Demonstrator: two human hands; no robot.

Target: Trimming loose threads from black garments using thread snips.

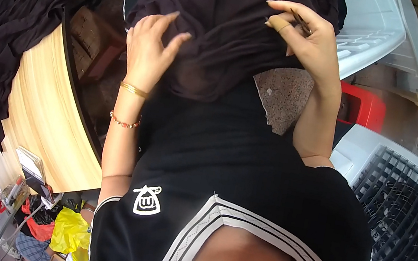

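Dark brown cloth (226,28) lies bunched across my lap. My left hand (148,46) is over its left side, thumb and fingers apart and nothing gripped; whether it touches the fabric I cannot tell. Above the cloth's right side is my right hand (312,40), its fingers curled around a small dark metal tool (300,21) that looks like thread snips. A tan wrap circles one finger of that hand. Its thumb and forefinger tips point left, apart from each other.
To the left stands a light wood-topped table (52,110) with more dark cloth (8,41) draped over it. A yellow plastic bag (70,232) lies at lower left. At right are a pale plastic chair (373,42), a red stool (370,110) and a white-and-black plastic crate (398,190).
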